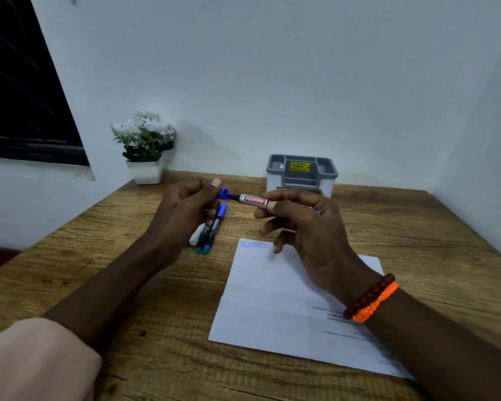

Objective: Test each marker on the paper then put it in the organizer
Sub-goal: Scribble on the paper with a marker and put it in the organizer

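My right hand (pixel 304 227) grips a blue marker (pixel 253 200) with a red and white label, held level above the table. My left hand (pixel 185 209) pinches the marker's blue cap (pixel 223 194) at the tip end; the cap sits right at the black nib. A white sheet of paper (pixel 275 302) lies below my right hand, with a blue zigzag scribble (pixel 253 244) at its top left corner. Several more markers (pixel 210 233) lie in a bunch left of the paper, partly behind my left hand. The grey organizer (pixel 301 173) stands at the back by the wall.
A white pot of white flowers (pixel 145 149) stands at the back left corner of the wooden table (pixel 156 342). Walls close the table in at the back and right. A dark window is at the upper left.
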